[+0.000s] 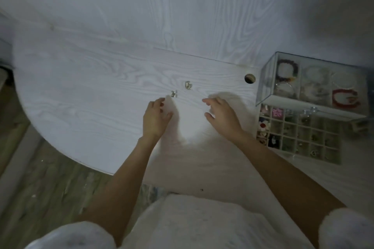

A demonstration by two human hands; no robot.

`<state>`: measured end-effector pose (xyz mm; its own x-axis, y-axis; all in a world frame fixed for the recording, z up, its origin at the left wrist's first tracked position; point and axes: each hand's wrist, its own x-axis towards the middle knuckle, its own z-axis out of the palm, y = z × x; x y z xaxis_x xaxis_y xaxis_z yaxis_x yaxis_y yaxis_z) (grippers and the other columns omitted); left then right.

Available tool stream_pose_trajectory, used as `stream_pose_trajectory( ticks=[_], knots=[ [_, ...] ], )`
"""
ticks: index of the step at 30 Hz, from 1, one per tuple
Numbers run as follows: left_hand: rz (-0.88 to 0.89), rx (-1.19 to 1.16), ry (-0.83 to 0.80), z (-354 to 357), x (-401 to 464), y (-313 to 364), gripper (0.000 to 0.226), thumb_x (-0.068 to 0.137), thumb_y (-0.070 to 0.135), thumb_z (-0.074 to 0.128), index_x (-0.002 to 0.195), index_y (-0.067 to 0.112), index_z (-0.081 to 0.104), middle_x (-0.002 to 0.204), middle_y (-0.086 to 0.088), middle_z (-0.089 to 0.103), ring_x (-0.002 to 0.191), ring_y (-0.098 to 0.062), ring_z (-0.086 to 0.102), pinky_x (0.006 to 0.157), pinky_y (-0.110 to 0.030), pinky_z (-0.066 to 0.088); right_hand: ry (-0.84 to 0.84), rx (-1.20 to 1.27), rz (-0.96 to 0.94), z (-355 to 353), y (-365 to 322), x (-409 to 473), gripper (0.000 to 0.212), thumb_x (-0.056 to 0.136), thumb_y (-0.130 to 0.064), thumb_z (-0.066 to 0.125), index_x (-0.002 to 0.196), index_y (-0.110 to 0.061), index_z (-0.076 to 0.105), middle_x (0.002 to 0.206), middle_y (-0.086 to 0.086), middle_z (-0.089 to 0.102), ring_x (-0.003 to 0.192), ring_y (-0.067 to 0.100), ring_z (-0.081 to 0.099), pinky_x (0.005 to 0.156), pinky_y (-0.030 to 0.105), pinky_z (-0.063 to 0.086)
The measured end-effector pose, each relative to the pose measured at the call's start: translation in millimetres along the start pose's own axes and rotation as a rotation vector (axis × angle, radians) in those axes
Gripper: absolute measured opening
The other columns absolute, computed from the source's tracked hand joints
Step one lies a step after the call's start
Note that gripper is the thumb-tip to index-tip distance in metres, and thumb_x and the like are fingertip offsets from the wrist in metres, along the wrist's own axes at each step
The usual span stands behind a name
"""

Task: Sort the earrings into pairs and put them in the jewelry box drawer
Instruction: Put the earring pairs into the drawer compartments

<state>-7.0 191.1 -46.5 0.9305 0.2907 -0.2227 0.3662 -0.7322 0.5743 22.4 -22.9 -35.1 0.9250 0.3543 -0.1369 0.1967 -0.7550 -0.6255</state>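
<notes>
Both hands hold nothing: the left hand (154,118) hovers with loosely curled fingers just short of a small silver earring (174,94), and the right hand (221,114) is spread relaxed over the white wood-grain table (81,97). A second hoop-like earring (188,85) lies near the first. At the right stands the clear jewelry box (311,85), its gridded drawer (299,137) pulled out toward the person.

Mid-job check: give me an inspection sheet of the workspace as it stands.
Surface: white wood-grain table, round hole near the box.
Job's things: two small earrings loose on the table; drawer pulled out of the clear jewelry box, compartments partly filled.
Clutter: nothing seen.
Hands: left hand and right hand over the table, empty, fingers relaxed.
Cables: nothing seen.
Surroundings: wood-look floor at left.
</notes>
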Motion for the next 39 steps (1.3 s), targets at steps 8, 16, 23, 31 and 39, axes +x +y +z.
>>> stream_pose_trajectory(
  ticks=[8, 16, 23, 31, 39],
  knots=[
    [0.089, -0.021, -0.022, 10, 50, 0, 0.063, 0.076, 0.029, 0.072, 0.130, 0.011, 0.046, 0.124, -0.015, 0.049, 0.108, -0.030, 0.053, 0.092, -0.037, 0.044, -0.009, -0.058, -0.006, 15, -21, 98, 0.049, 0.085, -0.006, 0.060, 0.132, -0.013, 0.048, 0.132, 0.009, 0.047, 0.118, 0.027, 0.043, 0.097, 0.032, 0.039],
    [0.164, -0.040, -0.022, 11, 61, 2, 0.051, 0.078, 0.030, 0.069, 0.125, 0.016, 0.053, 0.116, -0.012, 0.053, 0.103, -0.026, 0.054, 0.086, -0.034, 0.046, -0.028, -0.182, -0.146, 25, -22, 115, 0.022, 0.085, 0.000, 0.058, 0.105, -0.003, 0.066, 0.108, 0.013, 0.063, 0.096, 0.029, 0.054, 0.078, 0.022, 0.035],
    [0.298, 0.008, -0.053, 8, 64, 13, 0.015, 0.085, 0.010, 0.061, 0.097, 0.009, 0.069, 0.095, -0.012, 0.062, 0.082, -0.025, 0.060, 0.075, -0.035, 0.049, 0.016, -0.160, -0.048, 26, -15, 83, 0.009, 0.083, -0.010, 0.059, 0.086, -0.001, 0.060, 0.094, 0.013, 0.057, 0.081, 0.024, 0.053, 0.070, 0.035, 0.045],
    [0.348, 0.165, -0.190, 15, 32, 28, 0.008, 0.081, 0.013, 0.062, 0.082, 0.007, 0.067, 0.086, -0.011, 0.063, 0.074, -0.027, 0.059, 0.064, -0.027, 0.039, 0.095, -0.081, -0.039, 21, 2, 1, 0.006, 0.084, -0.006, 0.060, 0.082, -0.004, 0.066, 0.087, 0.011, 0.065, 0.079, 0.025, 0.057, 0.070, 0.033, 0.046],
    [0.433, 0.189, -0.275, 43, -21, 58, 0.014, 0.081, 0.009, 0.060, 0.092, 0.008, 0.069, 0.092, -0.013, 0.066, 0.081, -0.029, 0.061, 0.073, -0.031, 0.043, 0.204, 0.022, 0.106, 10, 32, -104, 0.006, 0.086, -0.008, 0.061, 0.087, -0.005, 0.067, 0.087, 0.010, 0.064, 0.077, 0.020, 0.058, 0.069, 0.025, 0.042]
  ],
)
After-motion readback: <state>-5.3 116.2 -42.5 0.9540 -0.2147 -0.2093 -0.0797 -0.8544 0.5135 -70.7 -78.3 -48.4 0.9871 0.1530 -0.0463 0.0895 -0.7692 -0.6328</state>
